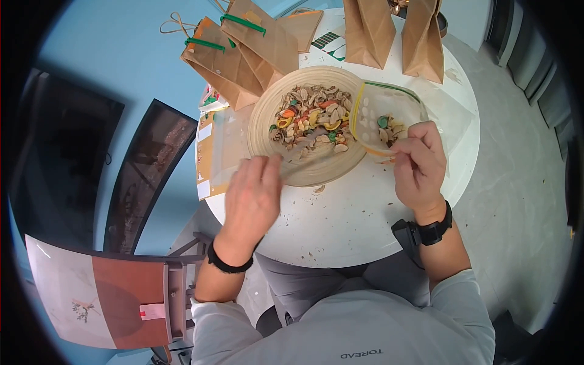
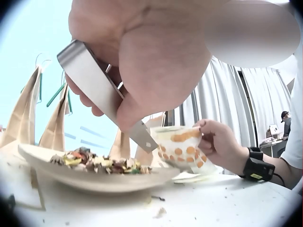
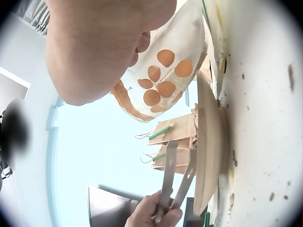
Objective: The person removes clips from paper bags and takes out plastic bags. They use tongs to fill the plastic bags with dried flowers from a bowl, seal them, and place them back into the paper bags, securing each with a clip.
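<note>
My left hand (image 1: 252, 193) grips metal tongs (image 2: 97, 90) over the near left rim of a round pale wooden dish (image 1: 260, 137). The tongs' two flat arms stand a little apart, their tips blurred in the head view. Dried potpourri (image 1: 316, 115), with tan petals and orange, yellow and green pieces, is heaped in the dish. At the dish's right side, my right hand (image 1: 420, 167) pinches the edge of a clear zip bag (image 1: 370, 115) with orange dots. Its mouth gapes, and some potpourri with a green piece lies inside.
Brown paper bags (image 1: 261, 48) with green handle strips stand behind the dish, and two more paper bags (image 1: 368, 33) stand at the back right. Crumbs dot the white round table (image 1: 340, 219). A chair (image 1: 176, 292) stands at the lower left.
</note>
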{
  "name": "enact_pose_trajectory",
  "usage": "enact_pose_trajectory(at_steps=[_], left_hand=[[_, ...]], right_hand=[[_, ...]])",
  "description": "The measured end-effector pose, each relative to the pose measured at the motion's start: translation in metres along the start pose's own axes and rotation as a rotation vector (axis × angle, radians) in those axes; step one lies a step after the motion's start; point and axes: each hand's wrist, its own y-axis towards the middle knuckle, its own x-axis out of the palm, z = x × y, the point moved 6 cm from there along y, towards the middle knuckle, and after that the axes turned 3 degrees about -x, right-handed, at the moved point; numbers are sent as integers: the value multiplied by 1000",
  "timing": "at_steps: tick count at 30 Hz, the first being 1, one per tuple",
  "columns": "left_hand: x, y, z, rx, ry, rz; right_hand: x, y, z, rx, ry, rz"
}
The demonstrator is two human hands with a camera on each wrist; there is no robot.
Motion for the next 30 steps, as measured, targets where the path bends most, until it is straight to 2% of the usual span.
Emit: enact_pose_trajectory(at_steps=[2, 7, 11, 14, 23, 30], left_hand=[[14, -5, 11, 47, -34, -49], [32, 18, 25, 38, 136, -58], [45, 38, 10, 16, 206, -37], [52, 39, 4, 10, 160, -85], [51, 31, -12, 4, 99, -67], [36, 34, -15, 21, 77, 20]], right_hand=[[0, 0, 1, -2, -6, 10], [2, 0, 1, -18, -7, -16], [4, 0, 1, -32, -3, -34], [5, 0, 2, -16, 21, -46], [10, -1, 3, 4, 67, -83], [12, 0, 2, 1, 61, -102]])
